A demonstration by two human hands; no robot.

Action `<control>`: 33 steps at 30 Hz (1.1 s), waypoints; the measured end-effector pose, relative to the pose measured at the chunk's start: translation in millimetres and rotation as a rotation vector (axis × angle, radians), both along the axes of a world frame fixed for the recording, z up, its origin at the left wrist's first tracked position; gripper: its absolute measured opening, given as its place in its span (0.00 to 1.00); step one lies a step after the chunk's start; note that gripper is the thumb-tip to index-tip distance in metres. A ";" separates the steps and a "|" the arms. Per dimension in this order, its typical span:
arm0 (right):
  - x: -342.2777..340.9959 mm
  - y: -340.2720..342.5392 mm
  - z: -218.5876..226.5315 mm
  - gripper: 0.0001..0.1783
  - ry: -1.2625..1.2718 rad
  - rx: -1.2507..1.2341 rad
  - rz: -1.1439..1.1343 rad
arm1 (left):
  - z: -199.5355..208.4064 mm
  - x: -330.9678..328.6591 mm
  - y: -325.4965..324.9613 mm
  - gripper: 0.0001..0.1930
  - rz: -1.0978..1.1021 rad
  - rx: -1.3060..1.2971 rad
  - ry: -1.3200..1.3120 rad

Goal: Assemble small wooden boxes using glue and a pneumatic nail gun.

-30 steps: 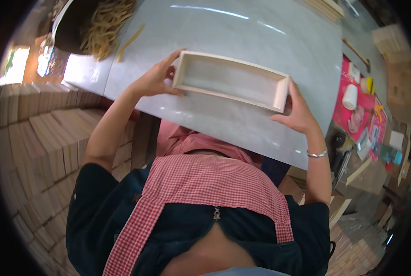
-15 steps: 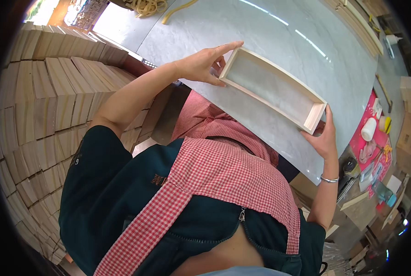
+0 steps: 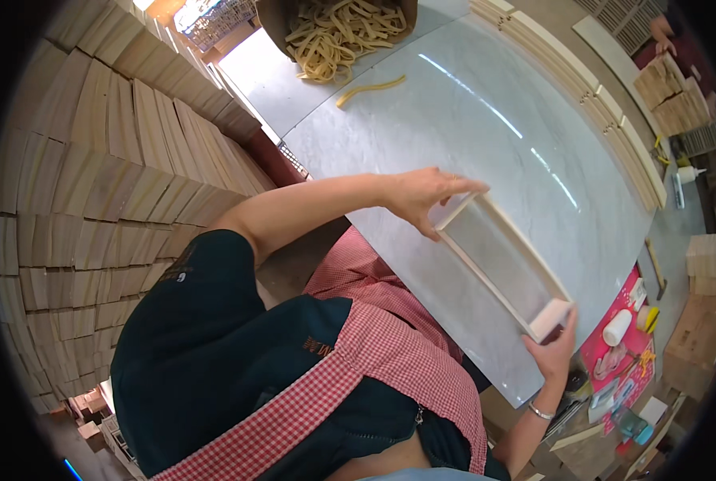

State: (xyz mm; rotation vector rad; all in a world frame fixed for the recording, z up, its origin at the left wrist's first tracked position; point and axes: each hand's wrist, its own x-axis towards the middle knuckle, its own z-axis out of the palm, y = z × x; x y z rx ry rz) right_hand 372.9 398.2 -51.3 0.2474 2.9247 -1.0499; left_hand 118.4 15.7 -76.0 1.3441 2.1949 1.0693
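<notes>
A long, narrow wooden frame (image 3: 486, 279) of pale wood lies over the grey marbled tabletop (image 3: 422, 144), slanting from upper left to lower right. Its middle is open and the tabletop shows through. My left hand (image 3: 432, 196) grips the far short end, thumb and fingers on either side of the corner. At the near short end my right hand (image 3: 554, 349) clasps the other end piece, fingers at the outer edge. Whether the frame touches the table or is held just above it, I cannot tell.
Stacked wooden pieces (image 3: 117, 184) rise along the left. A box of yellowish bands (image 3: 342, 36) stands at the table's far edge, with a loose band (image 3: 370, 90) nearby. Long wooden strips (image 3: 590, 88) line the far right. A white bottle (image 3: 617, 327) lies on a red mat; another person's hand (image 3: 663, 36) is beyond.
The frame, still in both hands, now appears lower in the picture and slants more steeply. My view has shifted, bringing in the box of bands and the other person.
</notes>
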 end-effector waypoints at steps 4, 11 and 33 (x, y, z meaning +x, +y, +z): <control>-5.3 -1.7 24.0 0.65 -0.061 -0.040 -0.040 | 18.8 6.6 -2.9 0.60 0.014 -0.009 -0.009; -9.5 -2.7 2.3 0.65 -0.060 0.009 0.017 | -0.2 4.0 -8.3 0.62 0.024 -0.094 0.126; 21.3 5.7 17.3 0.35 0.037 -0.011 -0.313 | 30.1 -103.0 -123.5 0.08 0.956 -0.264 0.011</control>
